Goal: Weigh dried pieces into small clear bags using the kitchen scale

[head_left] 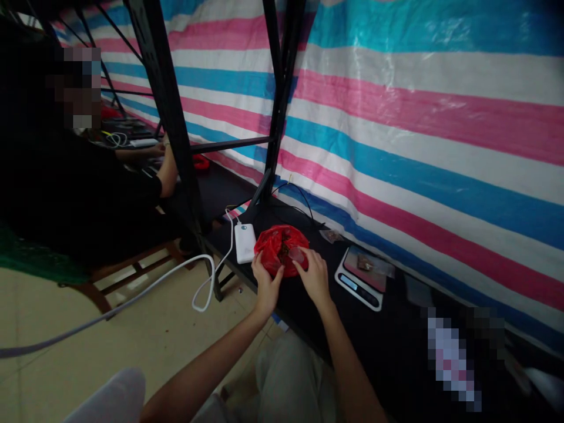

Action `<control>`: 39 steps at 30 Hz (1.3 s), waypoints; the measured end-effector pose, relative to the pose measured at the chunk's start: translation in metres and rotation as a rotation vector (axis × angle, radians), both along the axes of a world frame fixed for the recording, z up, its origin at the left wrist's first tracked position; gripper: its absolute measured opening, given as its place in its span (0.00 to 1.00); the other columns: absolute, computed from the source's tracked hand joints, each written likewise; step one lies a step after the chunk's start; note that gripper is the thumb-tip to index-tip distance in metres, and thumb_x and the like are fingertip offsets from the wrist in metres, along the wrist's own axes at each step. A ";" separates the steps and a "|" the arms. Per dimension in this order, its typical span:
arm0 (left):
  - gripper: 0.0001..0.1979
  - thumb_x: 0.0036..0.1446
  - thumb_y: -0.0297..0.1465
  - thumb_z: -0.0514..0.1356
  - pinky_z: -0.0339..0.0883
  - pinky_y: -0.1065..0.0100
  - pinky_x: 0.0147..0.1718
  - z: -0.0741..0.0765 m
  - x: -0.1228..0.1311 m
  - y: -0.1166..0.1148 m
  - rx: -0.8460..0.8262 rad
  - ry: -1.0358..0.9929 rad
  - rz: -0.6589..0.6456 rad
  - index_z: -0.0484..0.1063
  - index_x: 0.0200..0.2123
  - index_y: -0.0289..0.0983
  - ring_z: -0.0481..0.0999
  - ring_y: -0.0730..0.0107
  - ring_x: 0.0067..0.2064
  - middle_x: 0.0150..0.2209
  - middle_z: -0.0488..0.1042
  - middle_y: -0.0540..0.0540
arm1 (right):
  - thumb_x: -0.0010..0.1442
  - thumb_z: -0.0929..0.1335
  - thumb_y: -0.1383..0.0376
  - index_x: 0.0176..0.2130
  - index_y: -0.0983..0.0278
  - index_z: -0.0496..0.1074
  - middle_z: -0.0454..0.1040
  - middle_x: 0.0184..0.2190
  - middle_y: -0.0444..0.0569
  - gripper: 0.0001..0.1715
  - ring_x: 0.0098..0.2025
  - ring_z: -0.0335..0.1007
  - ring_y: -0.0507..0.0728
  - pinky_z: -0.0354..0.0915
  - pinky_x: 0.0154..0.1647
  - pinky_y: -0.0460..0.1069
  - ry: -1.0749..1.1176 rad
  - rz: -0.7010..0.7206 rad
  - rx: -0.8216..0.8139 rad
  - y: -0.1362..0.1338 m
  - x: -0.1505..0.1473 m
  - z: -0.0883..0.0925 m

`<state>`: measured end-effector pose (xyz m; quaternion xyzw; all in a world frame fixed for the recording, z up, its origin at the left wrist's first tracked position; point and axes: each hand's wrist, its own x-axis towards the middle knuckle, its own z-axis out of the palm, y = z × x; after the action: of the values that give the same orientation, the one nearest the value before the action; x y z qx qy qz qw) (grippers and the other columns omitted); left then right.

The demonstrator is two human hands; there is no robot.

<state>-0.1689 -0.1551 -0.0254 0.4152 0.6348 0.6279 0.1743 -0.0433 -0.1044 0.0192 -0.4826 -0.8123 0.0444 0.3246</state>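
Note:
A red plastic bag (269,236) lies open on the black tabletop, with small brownish-green loose bits (285,249) showing inside. My left hand (267,283) grips the bag's near left edge between thumb and fingers. At the bag's right side, my right hand (315,275) pinches a small clear plastic piece (296,254), which looks like a little cup, over the opening. To the right, a white digital scale (363,294) with a lit display carries a small clear bag (365,262) of brown contents.
A white power bank (245,243) with a white cable (214,264) stands left of the red bag. Another small clear packet (331,235) lies behind. Black metal shelf posts (170,100) rise at left, where another person (79,188) sits. Striped sheeting (396,117) hangs behind the table.

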 end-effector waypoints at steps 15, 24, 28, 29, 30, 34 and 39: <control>0.27 0.42 0.37 0.63 0.55 0.54 0.52 0.003 0.005 0.047 -0.365 0.090 -0.032 0.63 0.46 0.34 0.56 0.48 0.55 0.52 0.54 0.36 | 0.56 0.63 0.68 0.40 0.68 0.67 0.70 0.37 0.57 0.11 0.40 0.64 0.61 0.51 0.39 0.53 -0.642 -0.389 -0.120 0.004 0.004 0.014; 0.31 0.42 0.25 0.59 0.60 0.60 0.49 -0.011 0.001 0.091 -0.160 -0.279 -0.348 0.54 0.52 0.32 0.70 0.61 0.47 0.46 0.67 0.39 | 0.55 0.63 0.68 0.43 0.69 0.65 0.70 0.40 0.59 0.14 0.43 0.64 0.61 0.53 0.42 0.54 -0.541 -0.396 -0.181 -0.004 0.009 0.013; 0.23 0.40 0.23 0.58 0.58 0.61 0.51 -0.019 -0.005 0.099 -0.116 -0.298 -0.410 0.66 0.44 0.34 0.69 0.60 0.47 0.43 0.71 0.43 | 0.55 0.64 0.65 0.44 0.65 0.64 0.70 0.42 0.55 0.15 0.45 0.64 0.59 0.56 0.43 0.53 -0.426 -0.332 -0.242 0.000 0.008 0.008; 0.20 0.40 0.23 0.58 0.58 0.60 0.51 -0.021 -0.006 0.099 -0.123 -0.304 -0.421 0.68 0.42 0.34 0.70 0.60 0.46 0.41 0.72 0.43 | 0.55 0.64 0.65 0.44 0.65 0.64 0.70 0.41 0.54 0.15 0.44 0.65 0.59 0.57 0.43 0.53 -0.400 -0.326 -0.271 0.002 0.009 0.006; 0.19 0.40 0.24 0.57 0.59 0.59 0.50 -0.022 -0.006 0.099 -0.134 -0.312 -0.434 0.69 0.40 0.33 0.70 0.59 0.44 0.39 0.72 0.43 | 0.55 0.64 0.65 0.44 0.64 0.64 0.70 0.40 0.53 0.15 0.44 0.66 0.58 0.57 0.42 0.53 -0.375 -0.321 -0.289 0.003 0.010 0.005; 0.15 0.41 0.25 0.56 0.58 0.58 0.50 -0.023 -0.002 0.097 -0.107 -0.323 -0.450 0.70 0.37 0.32 0.71 0.60 0.43 0.38 0.73 0.43 | 0.54 0.64 0.70 0.45 0.65 0.64 0.70 0.41 0.53 0.16 0.44 0.66 0.56 0.60 0.41 0.49 -0.249 -0.268 -0.301 0.011 0.016 -0.002; 0.16 0.44 0.28 0.57 0.59 0.62 0.50 -0.021 0.001 0.095 -0.031 -0.415 -0.459 0.70 0.40 0.33 0.70 0.62 0.46 0.42 0.72 0.43 | 0.52 0.63 0.76 0.44 0.65 0.64 0.69 0.41 0.52 0.19 0.44 0.66 0.56 0.61 0.42 0.48 -0.138 -0.199 -0.340 0.020 0.016 -0.007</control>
<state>-0.1676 -0.0603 -0.0463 0.4080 0.4848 0.6335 0.4440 -0.0271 -0.0840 0.0118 -0.6101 -0.7618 0.1155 0.1847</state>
